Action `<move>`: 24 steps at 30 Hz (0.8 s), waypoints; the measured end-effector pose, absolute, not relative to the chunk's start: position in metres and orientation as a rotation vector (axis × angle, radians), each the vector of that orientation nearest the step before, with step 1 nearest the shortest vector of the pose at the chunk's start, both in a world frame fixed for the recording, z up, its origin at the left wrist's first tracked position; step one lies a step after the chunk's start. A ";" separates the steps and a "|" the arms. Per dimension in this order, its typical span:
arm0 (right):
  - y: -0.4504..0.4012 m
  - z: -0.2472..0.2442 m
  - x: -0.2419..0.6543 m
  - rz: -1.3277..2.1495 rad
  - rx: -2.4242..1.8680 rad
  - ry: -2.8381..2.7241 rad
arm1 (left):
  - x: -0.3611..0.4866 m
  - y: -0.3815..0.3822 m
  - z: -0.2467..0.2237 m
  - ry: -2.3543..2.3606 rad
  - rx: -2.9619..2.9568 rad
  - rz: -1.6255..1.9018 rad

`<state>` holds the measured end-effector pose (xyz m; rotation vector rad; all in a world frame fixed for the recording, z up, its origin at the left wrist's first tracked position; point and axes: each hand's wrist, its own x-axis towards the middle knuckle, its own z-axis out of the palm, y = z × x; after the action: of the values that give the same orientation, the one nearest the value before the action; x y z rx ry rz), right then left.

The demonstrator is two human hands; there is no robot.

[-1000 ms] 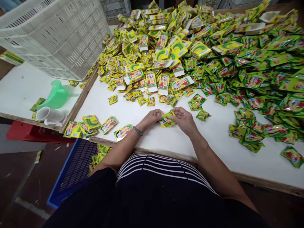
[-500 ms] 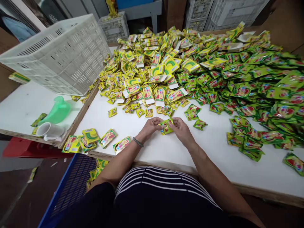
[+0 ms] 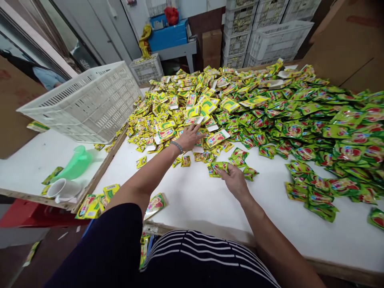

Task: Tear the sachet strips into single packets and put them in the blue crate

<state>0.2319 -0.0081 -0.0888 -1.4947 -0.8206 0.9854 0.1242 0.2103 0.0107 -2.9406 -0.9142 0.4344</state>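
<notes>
My left hand (image 3: 188,139) is stretched out over the near edge of the heap, fingers apart, above small yellow cartons. Whether its fingertips touch a carton is hard to tell. A yellow carton with a white open flap (image 3: 218,137) lies just right of it. Between the thumb and fingers of my right hand (image 3: 236,182) is a small green sachet (image 3: 216,169), held low over the white table (image 3: 192,200). More green sachets (image 3: 239,157) lie right behind that hand. Filled-looking flat cartons (image 3: 155,205) rest near the front edge, partly behind my left arm.
A large heap of green sachets (image 3: 303,130) covers the right side. At the left stands a white plastic crate (image 3: 99,108), with a green scoop (image 3: 75,165) and a white cup (image 3: 63,189) before it. Stacked crates (image 3: 237,44) and a blue box (image 3: 168,37) are behind.
My left hand has let go of the green sachet and reached forward to the cartons. My right hand keeps the sachet. The view has tilted up.
</notes>
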 end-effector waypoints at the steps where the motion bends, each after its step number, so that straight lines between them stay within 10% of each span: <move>1: -0.008 -0.088 0.232 0.978 -1.494 -0.820 | 0.128 0.216 0.009 -0.844 -2.916 0.505; 24: -0.008 -0.089 0.250 0.922 -1.449 -0.579 | 0.118 0.198 -0.001 -0.879 -3.066 0.480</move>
<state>0.2498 -0.0077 -0.0892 -1.4494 -0.5789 0.9221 0.1185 0.1976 -0.0007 -3.0655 -0.8789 0.4802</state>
